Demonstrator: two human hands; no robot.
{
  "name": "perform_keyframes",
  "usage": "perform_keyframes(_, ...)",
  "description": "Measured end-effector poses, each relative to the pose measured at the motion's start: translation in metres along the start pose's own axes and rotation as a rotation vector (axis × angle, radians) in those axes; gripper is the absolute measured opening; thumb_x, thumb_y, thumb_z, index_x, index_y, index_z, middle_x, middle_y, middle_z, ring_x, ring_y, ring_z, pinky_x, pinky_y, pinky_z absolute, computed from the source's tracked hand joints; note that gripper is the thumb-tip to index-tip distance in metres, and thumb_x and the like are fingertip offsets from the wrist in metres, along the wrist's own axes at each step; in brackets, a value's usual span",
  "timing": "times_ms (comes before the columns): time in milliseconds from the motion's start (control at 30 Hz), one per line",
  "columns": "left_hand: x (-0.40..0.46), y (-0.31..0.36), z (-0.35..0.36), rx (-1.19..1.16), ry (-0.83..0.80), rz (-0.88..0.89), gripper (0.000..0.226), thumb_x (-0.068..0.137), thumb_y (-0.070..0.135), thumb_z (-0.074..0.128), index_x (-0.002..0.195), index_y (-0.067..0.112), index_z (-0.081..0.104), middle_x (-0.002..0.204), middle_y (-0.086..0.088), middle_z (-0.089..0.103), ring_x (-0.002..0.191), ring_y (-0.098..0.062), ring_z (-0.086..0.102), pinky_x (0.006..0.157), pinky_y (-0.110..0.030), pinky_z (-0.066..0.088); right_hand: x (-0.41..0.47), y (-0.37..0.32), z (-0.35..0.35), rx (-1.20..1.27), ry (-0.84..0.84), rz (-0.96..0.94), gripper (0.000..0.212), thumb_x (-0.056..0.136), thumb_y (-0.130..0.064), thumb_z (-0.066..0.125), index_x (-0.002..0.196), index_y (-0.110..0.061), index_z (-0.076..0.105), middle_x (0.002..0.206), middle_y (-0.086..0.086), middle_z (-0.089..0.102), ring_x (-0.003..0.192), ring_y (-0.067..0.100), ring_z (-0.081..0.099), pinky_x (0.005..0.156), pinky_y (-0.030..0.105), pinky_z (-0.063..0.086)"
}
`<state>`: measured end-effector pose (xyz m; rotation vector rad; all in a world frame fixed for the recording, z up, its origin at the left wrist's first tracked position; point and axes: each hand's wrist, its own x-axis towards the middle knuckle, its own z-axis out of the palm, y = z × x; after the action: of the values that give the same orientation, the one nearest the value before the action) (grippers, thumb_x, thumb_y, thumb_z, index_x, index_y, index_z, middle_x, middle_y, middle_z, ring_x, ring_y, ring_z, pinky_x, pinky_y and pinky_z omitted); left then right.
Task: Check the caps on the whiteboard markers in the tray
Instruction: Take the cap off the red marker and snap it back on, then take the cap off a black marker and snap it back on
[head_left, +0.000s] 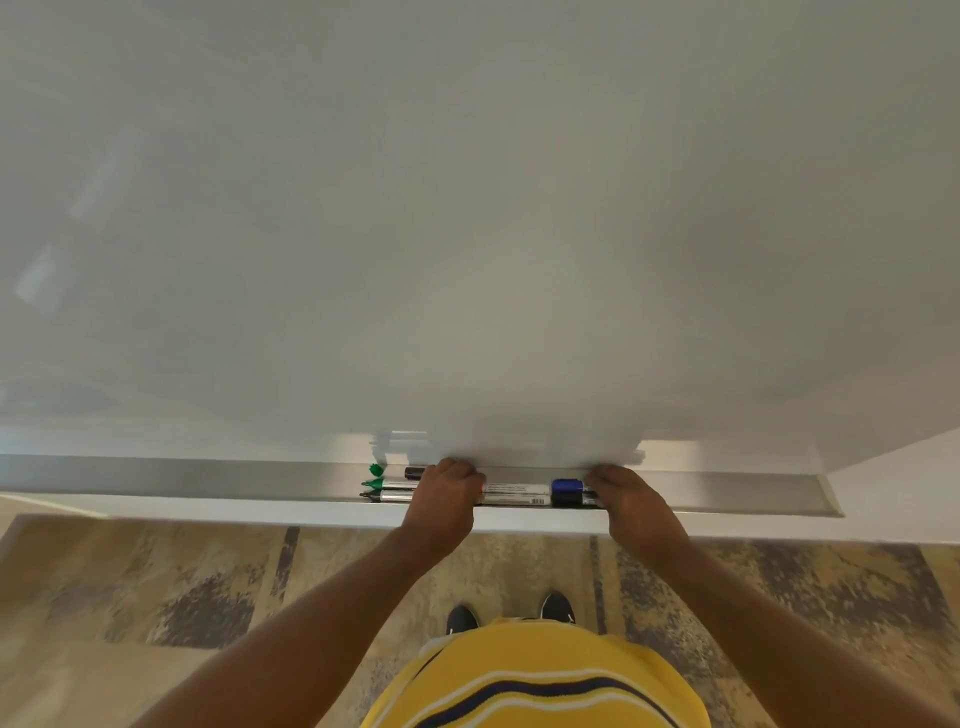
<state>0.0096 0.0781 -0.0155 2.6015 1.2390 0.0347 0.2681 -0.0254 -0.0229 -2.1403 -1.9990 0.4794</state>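
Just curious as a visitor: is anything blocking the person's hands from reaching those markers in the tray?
Nothing visible does. The left hand and right hand already rest on the whiteboard markers lying in the long grey metal tray.

Your left hand covers the middle of the markers; your right hand hides their right ends. Fingertips curl out of sight. Label print is too small to read.

One long grey metal tray carries several whiteboard markers; the exact number cannot be told. Two green marker ends show left, one blue cap and one black cap right. Two bare hands reach in.
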Motion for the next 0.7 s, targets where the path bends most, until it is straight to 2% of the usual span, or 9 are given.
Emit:
perform_keyframes(200,0.0,0.0,0.006,-0.002,-0.021,0.019,0.024,0.09,0.011,0.057,0.11,0.017,0.068,0.109,0.0,0.068,0.103,-0.021,0.057,0.09,-0.037,0.046,0.001,-0.002,0.002,0.01,-0.016,0.009,0.042,0.078,0.002,0.068,0.118,-0.01,0.063,0.121,0.009,0.064,0.11,0.026,0.058,0.097,0.033,0.046)
perform_keyframes(400,0.0,0.0,0.006,-0.025,-0.005,0.032,0.022,0.091,0.011,0.056,0.108,0.016,0.069,0.109,-0.001,0.068,0.103,-0.022,0.057,0.09,-0.037,0.047,0.001,0.0,0.0,0.02,0.004,-0.031,0.043,0.075,0.007,0.069,0.115,-0.008,0.065,0.116,0.011,0.066,0.105,0.029,0.061,0.094,0.035,0.048)
perform_keyframes(567,-0.005,-0.003,0.0,-0.07,0.047,0.057,0.016,0.09,0.01,0.057,0.098,0.016,0.07,0.1,0.0,0.069,0.094,-0.021,0.059,0.083,-0.034,0.048,0.004,-0.011,0.0,0.024,0.054,-0.034,0.037,0.08,-0.001,0.069,0.116,-0.008,0.064,0.117,0.011,0.065,0.105,0.027,0.061,0.094,0.034,0.048)
perform_keyframes(700,-0.019,-0.015,-0.007,-0.121,0.142,0.014,0.013,0.087,0.006,0.062,0.093,0.012,0.071,0.093,-0.004,0.071,0.086,-0.022,0.062,0.078,-0.033,0.052,0.014,-0.04,0.005,0.066,0.113,-0.162,0.031,0.081,-0.002,0.068,0.112,-0.005,0.064,0.111,0.013,0.066,0.101,0.027,0.061,0.092,0.032,0.048)
